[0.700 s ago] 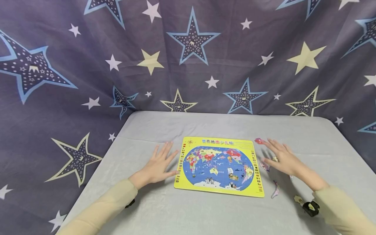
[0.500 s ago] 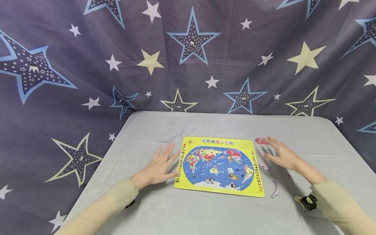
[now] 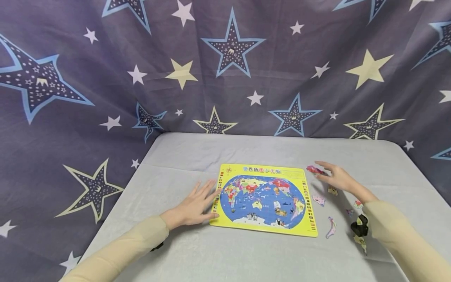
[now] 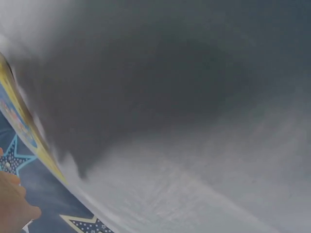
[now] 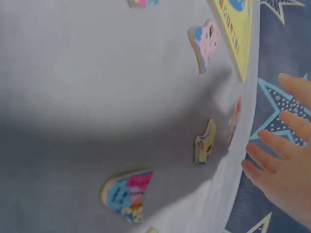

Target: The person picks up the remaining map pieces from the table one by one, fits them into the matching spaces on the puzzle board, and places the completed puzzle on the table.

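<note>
A yellow-bordered world map puzzle board (image 3: 264, 227) lies flat on the grey table. My left hand (image 3: 192, 203) has its fingers extended, with the fingertips and thumb at the board's left edge. On the right, my right hand (image 3: 338, 178) hovers with thumb and fingers apart beside a red puzzle piece (image 3: 314, 169). In the right wrist view, that hand (image 5: 286, 165) shows spread fingers holding nothing, and the red piece (image 5: 235, 121) lies on the cloth. A pink piece (image 3: 318, 200) and a tan piece (image 3: 332, 191) lie nearby.
Further loose pieces lie right of the board: a long purple one (image 3: 331, 227), a small purple one (image 3: 349, 212), a red-and-white one (image 3: 358, 204) and a yellowish one (image 3: 360, 243). A starry curtain (image 3: 246, 86) hangs behind the table (image 3: 246, 258).
My right hand has drawn back slightly from the red piece and its fingers have come closer together. My left hand has shifted right against the board's edge.
</note>
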Tool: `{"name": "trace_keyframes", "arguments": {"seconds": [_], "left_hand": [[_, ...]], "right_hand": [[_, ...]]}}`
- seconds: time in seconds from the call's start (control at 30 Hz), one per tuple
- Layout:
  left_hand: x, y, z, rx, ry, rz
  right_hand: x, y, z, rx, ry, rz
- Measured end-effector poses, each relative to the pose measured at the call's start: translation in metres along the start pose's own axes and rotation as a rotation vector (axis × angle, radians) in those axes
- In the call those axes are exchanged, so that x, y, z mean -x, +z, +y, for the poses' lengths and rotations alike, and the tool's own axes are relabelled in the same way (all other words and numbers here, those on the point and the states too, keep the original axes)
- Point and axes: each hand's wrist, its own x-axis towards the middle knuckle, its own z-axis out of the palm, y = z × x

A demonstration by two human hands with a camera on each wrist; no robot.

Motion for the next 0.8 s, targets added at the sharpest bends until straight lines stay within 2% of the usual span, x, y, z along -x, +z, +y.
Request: {"name": "trace_keyframes", "arguments": {"seconds": [0.17, 0.3, 0.8], "left_hand": [[0.002, 0.004, 0.001, 0.013, 0.019, -0.010], [0.004, 0.007, 0.002, 0.032, 0.039, -0.018], [0.008, 0.019, 0.005, 0.062, 0.035, -0.083]], "right_hand": [[-0.008, 0.002, 0.009, -0.037, -0.002, 0.021], [-0.013, 0.004, 0.014, -0.066, 0.032, 0.023], [-0.026, 0.011, 0.023, -0.098, 0.130, 0.031]]}}
